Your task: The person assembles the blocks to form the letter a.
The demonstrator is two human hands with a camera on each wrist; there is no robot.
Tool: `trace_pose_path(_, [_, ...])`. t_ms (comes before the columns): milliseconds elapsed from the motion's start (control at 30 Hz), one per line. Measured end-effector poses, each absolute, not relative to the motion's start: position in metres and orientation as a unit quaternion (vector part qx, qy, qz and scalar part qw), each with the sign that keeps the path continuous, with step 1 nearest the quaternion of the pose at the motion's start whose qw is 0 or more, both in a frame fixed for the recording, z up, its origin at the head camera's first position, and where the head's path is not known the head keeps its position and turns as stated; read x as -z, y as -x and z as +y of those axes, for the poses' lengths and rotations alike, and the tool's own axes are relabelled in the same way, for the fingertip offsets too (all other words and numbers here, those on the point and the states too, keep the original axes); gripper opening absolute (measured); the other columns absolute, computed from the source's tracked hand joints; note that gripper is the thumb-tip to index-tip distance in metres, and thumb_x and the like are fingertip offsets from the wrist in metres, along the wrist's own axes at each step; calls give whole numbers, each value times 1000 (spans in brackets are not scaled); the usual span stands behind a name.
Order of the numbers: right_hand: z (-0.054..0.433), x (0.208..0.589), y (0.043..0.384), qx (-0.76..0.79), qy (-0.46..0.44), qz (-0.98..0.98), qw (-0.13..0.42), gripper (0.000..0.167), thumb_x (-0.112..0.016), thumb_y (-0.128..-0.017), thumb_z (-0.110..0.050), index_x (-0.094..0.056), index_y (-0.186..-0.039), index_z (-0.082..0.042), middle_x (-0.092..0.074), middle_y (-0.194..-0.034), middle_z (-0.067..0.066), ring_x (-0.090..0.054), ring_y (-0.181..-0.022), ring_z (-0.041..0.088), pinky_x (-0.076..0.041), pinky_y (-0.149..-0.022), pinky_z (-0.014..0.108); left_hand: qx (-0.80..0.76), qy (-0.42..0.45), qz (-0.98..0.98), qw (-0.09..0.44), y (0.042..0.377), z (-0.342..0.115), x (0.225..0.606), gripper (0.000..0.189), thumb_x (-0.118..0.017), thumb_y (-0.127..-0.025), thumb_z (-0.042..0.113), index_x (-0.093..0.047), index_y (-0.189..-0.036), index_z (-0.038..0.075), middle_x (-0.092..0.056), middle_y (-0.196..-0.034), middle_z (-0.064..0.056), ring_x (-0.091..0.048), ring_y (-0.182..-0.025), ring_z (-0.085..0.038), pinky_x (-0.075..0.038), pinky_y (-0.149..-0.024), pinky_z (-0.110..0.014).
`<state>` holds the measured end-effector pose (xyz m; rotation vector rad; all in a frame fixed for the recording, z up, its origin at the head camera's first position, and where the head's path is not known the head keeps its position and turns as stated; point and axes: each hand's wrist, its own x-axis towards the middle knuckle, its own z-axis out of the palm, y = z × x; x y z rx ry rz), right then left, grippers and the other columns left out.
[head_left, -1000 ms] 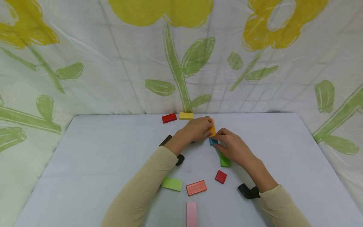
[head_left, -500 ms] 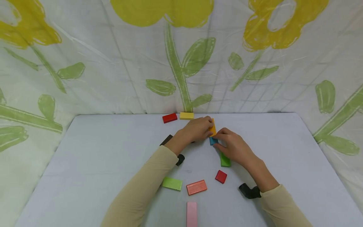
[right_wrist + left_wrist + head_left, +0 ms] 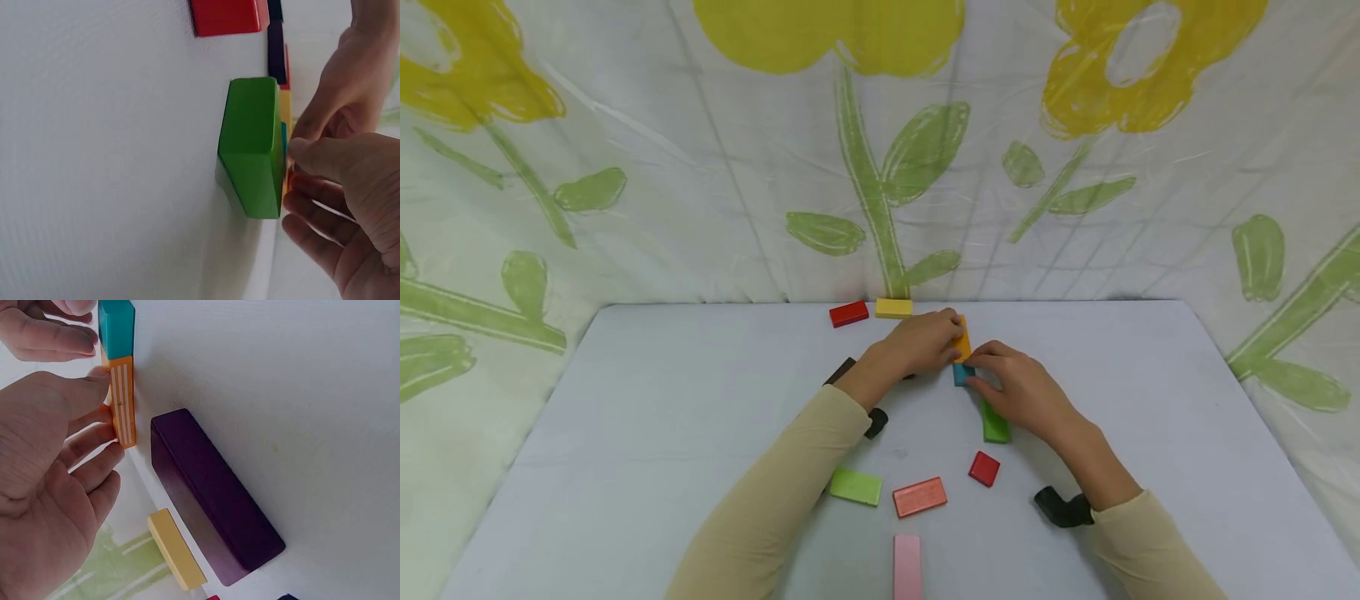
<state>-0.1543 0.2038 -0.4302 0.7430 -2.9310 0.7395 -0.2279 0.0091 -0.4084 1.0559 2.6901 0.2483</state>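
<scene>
My left hand (image 3: 927, 340) grips an orange block (image 3: 962, 340), thumb on one side and fingers on the other. White stripes run along that orange block (image 3: 123, 403) in the left wrist view. End to end with it lies a blue block (image 3: 963, 374), pinched between the thumb and fingers of my right hand (image 3: 1017, 385). A green block (image 3: 996, 424) lies on the table just below the right hand. From the right wrist, that green block (image 3: 250, 125) stands in front of the fingers and hides most of the blue block.
A dark purple block (image 3: 212, 500) lies beside the left hand. Red (image 3: 848, 314) and yellow blocks (image 3: 893, 308) sit at the table's back edge. Nearer are a small red block (image 3: 984, 469), a coral block (image 3: 920, 497), a lime block (image 3: 856, 487) and a pink block (image 3: 907, 567).
</scene>
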Motion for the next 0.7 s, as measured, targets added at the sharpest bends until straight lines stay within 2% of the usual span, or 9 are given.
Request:
trace_pose_path(200, [208,429,156,-232,-246,-941,11,32,-79,-96,-15,-76,-125,-3,-75,-128,11,-73,-119,30,-61,-100,50,-90,-360,921,117,230,9,410,22,-59,-110,25,-73,-121,13,-60,-148,-3,-63,-128,-21,-54,-109,-34])
trace_pose_path(467, [208,432,160,-241,-251,-938,8,31,-74,-100,-15,-74,-128,-1,-74,-132,13,-71,-124,33,-59,-104,52,-95,-343,925,136,230,10,409,29,-58,-110,28,-68,-132,12,-54,-161,-1,-57,-143,-18,-51,-117,-34])
trace_pose_path(700, [208,434,164,-246,-249,-937,-10,38,-75,-99,-17,-72,-133,-2,-70,-139,14,-68,-130,35,-57,-106,53,-119,-337,923,139,229,8,410,33,-55,-111,20,-65,-141,10,-50,-163,-4,-58,-144,-22,-50,-118,-35])
